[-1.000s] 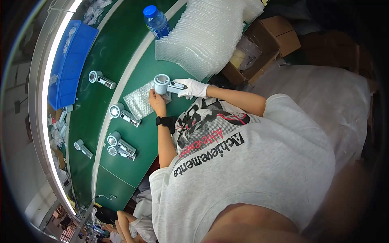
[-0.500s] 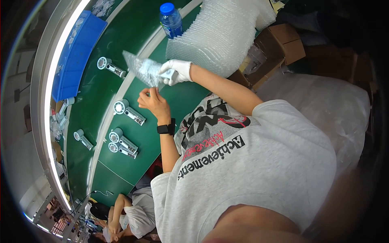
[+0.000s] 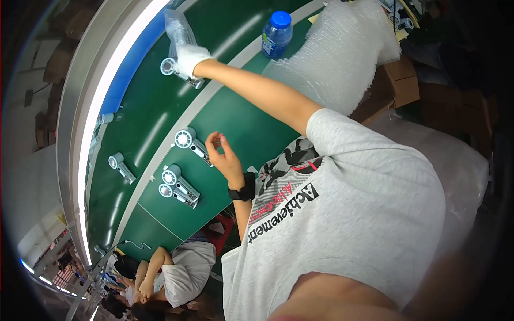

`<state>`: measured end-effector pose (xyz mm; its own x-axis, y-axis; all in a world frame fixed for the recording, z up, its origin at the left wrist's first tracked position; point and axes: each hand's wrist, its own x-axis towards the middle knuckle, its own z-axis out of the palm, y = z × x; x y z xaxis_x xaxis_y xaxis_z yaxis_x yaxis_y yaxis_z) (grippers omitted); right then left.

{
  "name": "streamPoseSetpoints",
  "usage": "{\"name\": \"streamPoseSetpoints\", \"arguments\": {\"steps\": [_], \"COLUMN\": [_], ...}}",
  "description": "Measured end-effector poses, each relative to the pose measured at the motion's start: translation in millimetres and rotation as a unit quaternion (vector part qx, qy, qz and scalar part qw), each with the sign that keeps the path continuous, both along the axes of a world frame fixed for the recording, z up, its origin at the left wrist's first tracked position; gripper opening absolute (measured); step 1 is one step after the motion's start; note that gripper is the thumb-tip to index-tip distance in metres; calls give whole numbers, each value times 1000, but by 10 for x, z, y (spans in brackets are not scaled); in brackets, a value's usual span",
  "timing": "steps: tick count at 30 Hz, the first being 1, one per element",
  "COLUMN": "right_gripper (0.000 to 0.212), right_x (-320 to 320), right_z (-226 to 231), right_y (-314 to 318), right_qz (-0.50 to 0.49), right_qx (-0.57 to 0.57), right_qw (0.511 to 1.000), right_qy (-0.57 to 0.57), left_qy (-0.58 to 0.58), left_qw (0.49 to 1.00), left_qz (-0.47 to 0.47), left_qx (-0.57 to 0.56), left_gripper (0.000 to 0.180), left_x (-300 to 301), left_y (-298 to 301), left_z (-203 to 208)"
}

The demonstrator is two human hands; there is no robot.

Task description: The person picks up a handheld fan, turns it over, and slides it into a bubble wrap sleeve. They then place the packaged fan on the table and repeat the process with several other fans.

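My right hand [image 3: 193, 60], in a white glove, reaches over the far green belt. It grips a clear bubble-wrap bag [image 3: 180, 29], whose far end sticks out beyond the fingers. Earlier a pale blue piece showed in that bag; the glove now hides its lower part. Just under the glove, a pale blue handheld fan [image 3: 168, 66] lies on the belt, partly covered. My left hand [image 3: 224, 155] is bare, with a black band at the wrist. Its fingers are loosely bent and apart, holding nothing. Beside it a second handheld fan [image 3: 184, 138] lies on the green table.
Two more fans [image 3: 179, 184] lie together nearer the lower left, and one [image 3: 122, 167] is on the belt. A blue bin [image 3: 133, 67] runs along the far side. A blue-capped bottle [image 3: 277, 35], bubble wrap [image 3: 332, 59] and a cardboard box [image 3: 399, 80] are rightward. A person [image 3: 184, 270] sits lower left.
My right hand has carried the bag away from my left hand, out over the belt. My left hand has let go of the bag and loosened. The view has shifted slightly.
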<state>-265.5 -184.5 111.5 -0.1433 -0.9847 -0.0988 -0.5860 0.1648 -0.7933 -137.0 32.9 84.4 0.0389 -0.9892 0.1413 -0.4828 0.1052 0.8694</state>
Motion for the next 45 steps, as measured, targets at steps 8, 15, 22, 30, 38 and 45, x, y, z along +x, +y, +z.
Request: {"name": "streamPoseSetpoints", "arguments": {"steps": [8,15,22,30,38,45], "right_gripper": [30,29,33,33,43,42], "right_x": [-120,-258,-164,-118,-244,-311], "right_z": [-639,306,259,574,598,720], "right_y": [277,1575,1421,1597,1678,1809], "right_qz": [66,215,151,169,197,202], "right_qx": [132,171,-85,-77,-79,-127], "right_qw": [930,940,895,895,849,904], "right_qy": [-337,-201,-411,-406,-484,-356], "left_qy": [290,589,579,610,615,110], "left_qw": [949,770,753,715,690,983], "left_qz": [7,-33,-72,-199,-289,-144], "left_qx": [123,242,305,278,250,30], "left_gripper": [33,43,41,44,42,65], "left_x": [-15,156,-139,-148,-104,-238], "left_y": [-119,-410,-211,-137,-109,7], "left_z": [106,206,593,557,588,832]}}
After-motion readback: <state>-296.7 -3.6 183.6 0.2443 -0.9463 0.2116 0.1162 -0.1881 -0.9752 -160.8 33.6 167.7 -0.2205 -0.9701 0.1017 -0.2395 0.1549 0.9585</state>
